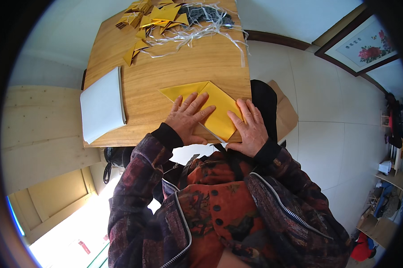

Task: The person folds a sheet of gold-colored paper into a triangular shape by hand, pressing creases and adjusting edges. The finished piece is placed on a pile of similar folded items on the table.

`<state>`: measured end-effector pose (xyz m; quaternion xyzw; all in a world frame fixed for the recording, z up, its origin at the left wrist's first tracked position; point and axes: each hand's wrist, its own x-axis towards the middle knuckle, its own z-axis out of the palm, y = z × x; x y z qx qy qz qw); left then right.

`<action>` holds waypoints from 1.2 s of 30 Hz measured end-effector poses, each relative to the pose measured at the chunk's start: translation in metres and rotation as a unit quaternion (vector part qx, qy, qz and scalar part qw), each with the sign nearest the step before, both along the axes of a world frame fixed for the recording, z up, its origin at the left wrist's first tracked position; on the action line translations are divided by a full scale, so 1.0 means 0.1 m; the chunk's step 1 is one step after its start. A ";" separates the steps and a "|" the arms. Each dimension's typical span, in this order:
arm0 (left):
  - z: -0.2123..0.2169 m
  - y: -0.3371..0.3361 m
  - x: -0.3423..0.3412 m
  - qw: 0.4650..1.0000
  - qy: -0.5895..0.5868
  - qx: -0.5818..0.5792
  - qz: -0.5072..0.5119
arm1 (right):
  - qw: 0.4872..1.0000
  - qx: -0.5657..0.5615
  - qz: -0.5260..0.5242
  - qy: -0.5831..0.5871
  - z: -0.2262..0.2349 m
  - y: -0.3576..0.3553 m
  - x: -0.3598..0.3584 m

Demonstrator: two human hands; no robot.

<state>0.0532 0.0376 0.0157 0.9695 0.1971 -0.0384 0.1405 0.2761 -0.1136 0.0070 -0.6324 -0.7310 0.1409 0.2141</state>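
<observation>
A sheet of gold paper, partly folded with a pointed corner to the left, lies flat at the near edge of the wooden table. My left hand rests on its left part with the fingers spread. On its right edge my right hand lies with fingers stretched out and the thumb toward the table's edge. A strip of pale underside shows along the paper's near edge. Both palms hide some of the sheet.
To the left lies a stack of white-backed sheets. Folded gold paper pieces are heaped at the far side, beside tangled clear plastic strips and a dark grey bundle. A black seat stands right of the table.
</observation>
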 end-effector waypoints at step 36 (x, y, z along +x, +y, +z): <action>-0.14 -0.15 -0.01 0.961 -0.198 -0.168 0.099 | 0.978 0.086 -0.042 0.184 -0.07 0.06 -0.05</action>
